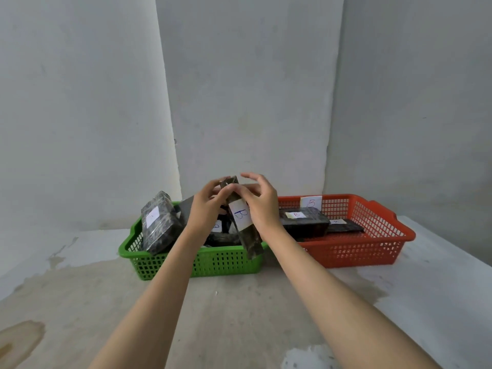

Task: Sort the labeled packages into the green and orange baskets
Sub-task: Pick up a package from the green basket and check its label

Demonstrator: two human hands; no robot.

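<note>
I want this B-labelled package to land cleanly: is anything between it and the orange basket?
Nothing visible blocks the way. The long dark wrapped package with the white B label, held up by the left hand and right hand, is above the green plastic basket; the orange plastic basket beside it is open-topped, with bare floor near its front.

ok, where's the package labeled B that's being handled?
Head view, centre: the B package is held tilted above the green basket's right end, between the left hand and right hand, left of the orange basket.
</note>
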